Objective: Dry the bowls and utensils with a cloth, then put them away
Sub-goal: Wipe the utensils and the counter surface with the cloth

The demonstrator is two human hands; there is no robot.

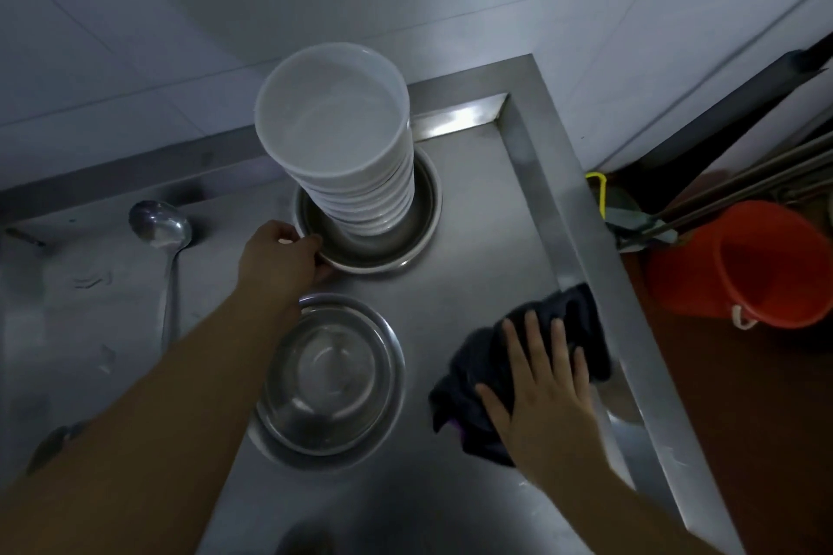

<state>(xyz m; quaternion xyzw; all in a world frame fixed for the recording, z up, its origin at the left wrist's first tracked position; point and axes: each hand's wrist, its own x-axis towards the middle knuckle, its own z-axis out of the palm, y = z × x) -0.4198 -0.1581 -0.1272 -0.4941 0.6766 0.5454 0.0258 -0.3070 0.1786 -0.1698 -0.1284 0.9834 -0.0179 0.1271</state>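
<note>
Bowl stack [342, 140] in pan [423, 212] at bench [450, 284] rear; basin [329, 374] in front; ladle [160, 225] left; cloth [478, 379] right.

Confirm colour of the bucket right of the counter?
Orange-red bucket with a white handle end at the rim, clearest in the head view.

Dim, bluish light; glare on the steel counter rim [455, 122]; edges bowed.

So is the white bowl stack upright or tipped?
Upright, leaning slightly: the white bowl stack stands nested in a metal bowl whose rim the left hand grips.
</note>
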